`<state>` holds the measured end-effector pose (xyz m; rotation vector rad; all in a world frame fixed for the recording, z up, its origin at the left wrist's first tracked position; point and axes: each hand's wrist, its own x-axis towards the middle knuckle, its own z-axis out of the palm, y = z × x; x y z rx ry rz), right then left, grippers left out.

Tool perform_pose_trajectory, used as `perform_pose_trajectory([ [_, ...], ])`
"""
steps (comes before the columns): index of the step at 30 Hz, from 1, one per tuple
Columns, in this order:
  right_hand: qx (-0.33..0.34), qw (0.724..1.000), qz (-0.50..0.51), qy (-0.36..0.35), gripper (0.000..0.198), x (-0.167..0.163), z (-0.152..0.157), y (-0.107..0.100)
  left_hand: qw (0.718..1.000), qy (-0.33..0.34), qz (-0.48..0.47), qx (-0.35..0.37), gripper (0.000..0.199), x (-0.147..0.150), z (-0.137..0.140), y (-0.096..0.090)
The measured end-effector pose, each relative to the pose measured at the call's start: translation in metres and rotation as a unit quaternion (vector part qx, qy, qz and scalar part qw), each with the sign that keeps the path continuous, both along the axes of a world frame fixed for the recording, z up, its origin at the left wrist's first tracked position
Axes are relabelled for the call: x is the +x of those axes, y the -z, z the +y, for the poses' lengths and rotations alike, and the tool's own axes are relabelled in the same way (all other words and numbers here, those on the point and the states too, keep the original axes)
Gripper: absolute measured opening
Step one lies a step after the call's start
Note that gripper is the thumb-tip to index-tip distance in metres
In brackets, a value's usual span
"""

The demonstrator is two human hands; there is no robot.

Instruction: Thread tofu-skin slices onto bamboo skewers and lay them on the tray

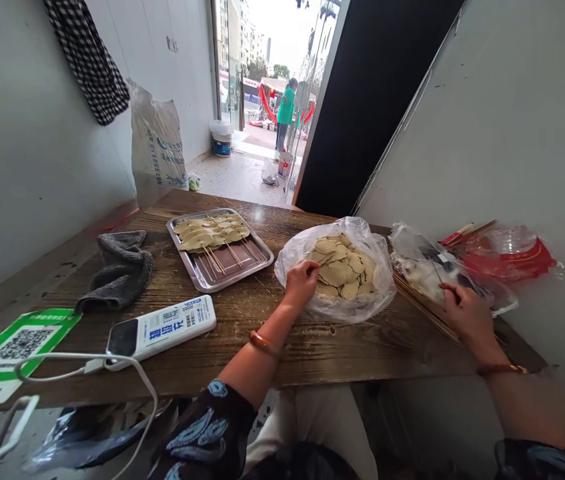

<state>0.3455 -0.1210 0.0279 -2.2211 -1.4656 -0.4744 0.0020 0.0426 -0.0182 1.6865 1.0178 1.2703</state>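
Observation:
Thin, pale yellow-green round slices (338, 268) fill an open clear plastic bag (287, 252) on the table. My left hand (303, 281) is at the bag's left side, thumb and fingers pinched together by the slices; what they hold, if anything, is hidden. To the right, my right hand (468, 317) is closed above a bundle of bamboo skewers (425, 305), a thin skewer seeming to poke up from its fingertips. A metal tray (202, 279) at the left carries several skewers threaded with the same kind of slices, lying in rows.
A grey cloth (117, 270), a white power bank (177, 325) with a cable and a green QR-code card (22, 347) lie on the left of the wooden table (247, 333). Red plastic packaging (512, 257) is at the right. A person (286, 110) stands outside the doorway.

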Motion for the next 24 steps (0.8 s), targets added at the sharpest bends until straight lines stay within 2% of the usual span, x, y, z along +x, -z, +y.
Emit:
perform_pose_trajectory([
  [1,0.050,0.997,0.052,-0.005,0.031,-0.013,0.001,-0.003,0.999,-0.003,0.034,0.027,0.014,0.000,0.000,0.000],
  [4,0.118,0.967,0.219,-0.051,0.030,-0.061,0.011,-0.006,0.990,0.011,0.124,0.071,0.020,-0.001,-0.001,0.003],
  [8,0.110,0.898,0.380,-0.190,0.022,-0.124,0.038,0.005,0.969,0.025,0.224,0.102,0.023,0.000,-0.003,0.007],
  [11,0.112,0.863,0.432,-0.236,0.019,-0.153,0.062,0.014,0.949,0.030,0.287,0.126,0.024,0.001,-0.005,0.007],
  [15,0.116,0.842,0.458,-0.260,0.015,-0.162,0.090,0.020,0.925,0.022,0.355,0.136,0.019,0.005,-0.009,0.002],
  [19,0.119,0.839,0.443,-0.293,0.013,-0.152,0.107,0.025,0.903,0.012,0.403,0.150,0.018,0.008,-0.010,-0.002],
  [24,0.079,0.821,0.450,-0.342,0.012,-0.141,0.116,0.036,0.903,0.019,0.396,0.168,0.019,0.008,-0.009,-0.003],
])
